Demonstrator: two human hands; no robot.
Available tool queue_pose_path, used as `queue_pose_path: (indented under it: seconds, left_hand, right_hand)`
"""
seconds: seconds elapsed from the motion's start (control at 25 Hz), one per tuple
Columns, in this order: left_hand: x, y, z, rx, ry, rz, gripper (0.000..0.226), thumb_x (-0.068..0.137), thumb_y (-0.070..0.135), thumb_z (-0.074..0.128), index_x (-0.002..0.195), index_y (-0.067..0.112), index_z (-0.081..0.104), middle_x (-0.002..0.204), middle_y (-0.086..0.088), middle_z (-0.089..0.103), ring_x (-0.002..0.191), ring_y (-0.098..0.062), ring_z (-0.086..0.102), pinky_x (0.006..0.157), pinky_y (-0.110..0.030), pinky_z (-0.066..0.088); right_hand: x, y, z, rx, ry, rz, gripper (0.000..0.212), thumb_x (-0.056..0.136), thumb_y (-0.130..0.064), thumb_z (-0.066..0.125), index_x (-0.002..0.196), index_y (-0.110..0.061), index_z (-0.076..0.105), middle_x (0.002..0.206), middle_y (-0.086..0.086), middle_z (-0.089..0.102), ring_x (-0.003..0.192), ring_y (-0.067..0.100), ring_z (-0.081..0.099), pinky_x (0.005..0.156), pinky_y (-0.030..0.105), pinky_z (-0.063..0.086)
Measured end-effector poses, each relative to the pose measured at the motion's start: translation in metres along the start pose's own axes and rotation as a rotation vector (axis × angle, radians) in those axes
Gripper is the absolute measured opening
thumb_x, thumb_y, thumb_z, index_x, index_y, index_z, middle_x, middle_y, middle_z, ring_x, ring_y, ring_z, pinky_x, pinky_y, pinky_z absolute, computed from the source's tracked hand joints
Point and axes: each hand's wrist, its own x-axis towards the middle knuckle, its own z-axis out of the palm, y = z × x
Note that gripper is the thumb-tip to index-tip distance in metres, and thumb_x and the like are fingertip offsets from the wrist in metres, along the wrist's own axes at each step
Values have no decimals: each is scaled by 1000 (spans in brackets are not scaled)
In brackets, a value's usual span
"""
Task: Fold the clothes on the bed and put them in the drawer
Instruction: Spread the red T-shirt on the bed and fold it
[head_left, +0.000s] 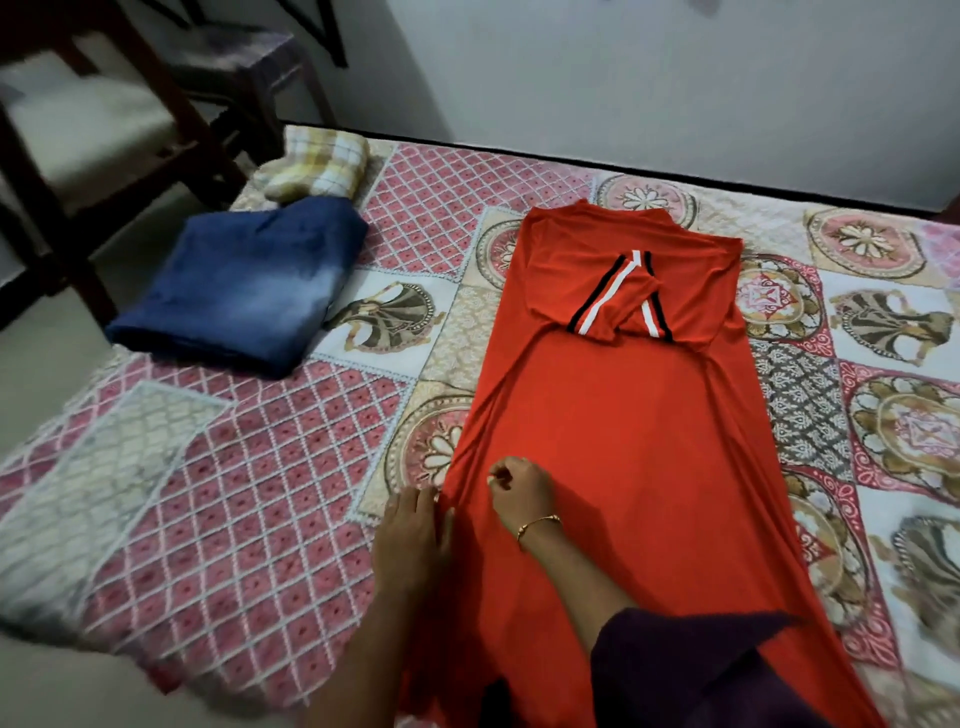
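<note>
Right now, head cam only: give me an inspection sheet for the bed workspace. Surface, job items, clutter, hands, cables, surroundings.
Surface: bed under a patterned patchwork cover, pink lattice at left, floral medallions at right.
Job's things: red garment spread lengthwise, both striped sleeves folded onto its middle; folded blue garment at far left; folded yellow checked cloth just behind it.
Clutter: nothing seen.
Grippers: left hand at the red garment's left edge, fingers bent onto the cloth; right hand on the cloth beside it, fingers curled, seemingly pinching it; bracelet on the wrist.
Cables: nothing seen.
Surroundings: dark wooden chair at far left, pale wall behind the bed; no drawer in view.
</note>
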Motion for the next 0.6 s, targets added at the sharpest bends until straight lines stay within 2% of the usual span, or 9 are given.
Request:
queue_pose_path:
  seconds: [0.2,0.28,0.32,0.4,0.48,0.56,0.6]
  left_hand:
    - [-71,-10,-19,-35,25,-92,31,79,37,44,64,13,56,62,-5,55,52,-25,55,43,-26,41]
    - [-88,-16,-26,-38,45,-85,29,78,35,44,62,13,54,57,-5,55,47,-24,54,40,-24,38]
    - [-94,-18,-29,-43,72,-68,27,79,32,44,63,13,53,53,-5,54,43,-24,53,37,-23,35]
    - [-102,-17,-35,-29,142,-48,25,87,29,40,72,14,51,46,-3,52,34,-22,50,31,-23,29]
    - [-103,-13,-39,-14,152,-47,32,100,36,25,84,17,45,42,-2,50,29,-17,46,28,-20,25]
    - [-106,-11,-40,-13,59,-56,41,97,52,21,92,19,44,42,1,50,27,-12,45,28,-16,25]
    - [-110,-11,-40,-7,13,-55,42,92,58,31,95,19,46,44,1,52,28,-10,45,27,-16,27]
  right_hand:
    - [-19,-27,14,-7,24,7,21,89,-11,54,101,-1,70,109,18,67,103,30,60,82,31,37]
    - [-18,-35,23,-43,15,49,22,89,-17,57,96,-1,69,108,19,66,105,32,59,81,32,39]
    - [-16,-38,28,-61,8,89,22,88,-20,58,87,0,68,107,21,66,103,33,59,78,33,38]
    - [-11,-42,33,-89,10,169,29,86,-27,63,67,-6,56,106,23,65,101,35,59,72,35,33]
    - [-7,-45,36,-69,30,230,28,84,-23,65,63,-11,52,101,24,65,96,33,62,66,33,35]
    - [-8,-44,39,122,73,304,30,84,-11,60,57,-13,47,82,20,59,77,26,58,56,29,35]
    - [-10,-44,39,274,83,355,30,83,-8,58,57,-14,44,75,15,55,68,23,53,49,26,32]
